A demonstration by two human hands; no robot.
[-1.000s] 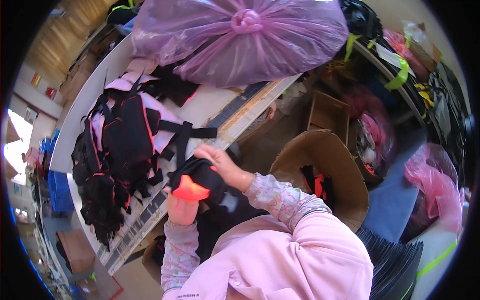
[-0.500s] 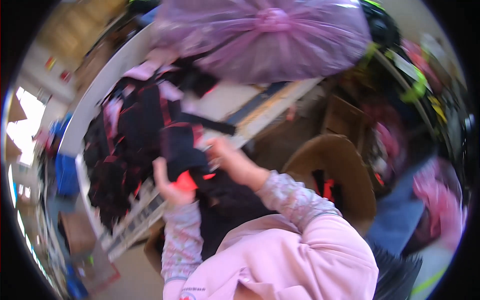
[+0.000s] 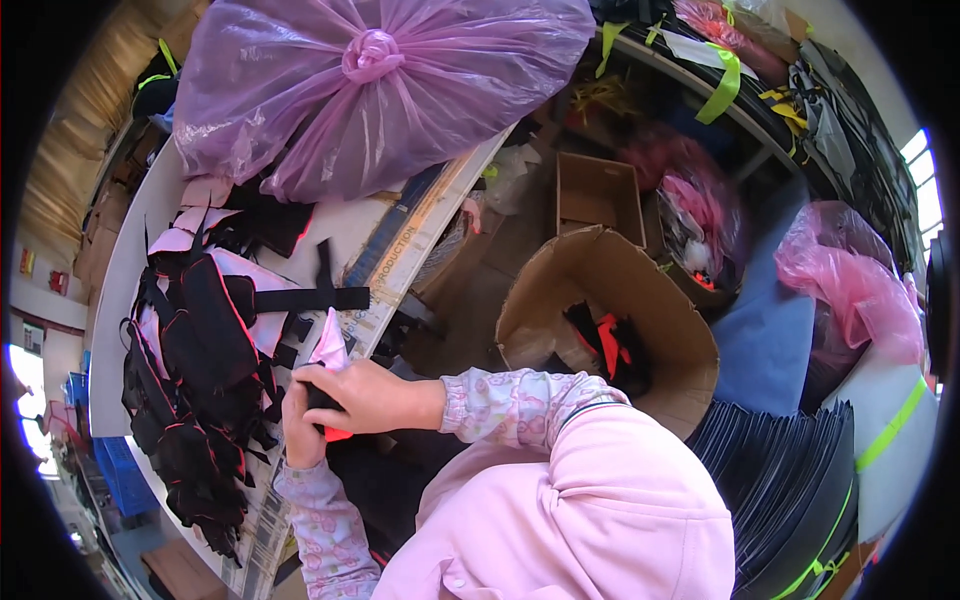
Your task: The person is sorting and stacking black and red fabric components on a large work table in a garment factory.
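Observation:
A small sewn fabric piece (image 3: 330, 346), black with a pale pink side and a bright orange-red part, is bunched between my two hands at the table's near edge. My right hand (image 3: 380, 396) is closed over its top, the pink part standing up past the fingers. My left hand (image 3: 302, 428) grips the same piece from below and the left; its fingers are partly hidden. Just left of the hands, a heap of black sewn pieces (image 3: 207, 325) with red-pink edging, straps and pale pink linings lies on the white table (image 3: 345, 228).
A large knotted purple plastic bag (image 3: 380, 120) covers the table's far end. To my right stands an open cardboard box (image 3: 520, 310) with black and orange-red pieces inside. Beyond are a smaller carton (image 3: 598, 195), pink plastic bags (image 3: 850, 270) and a stack of dark sheets (image 3: 775, 480).
The view has shifted, with the table and bag now further left. My hands have come together around the fabric piece, which was spread more open between them before.

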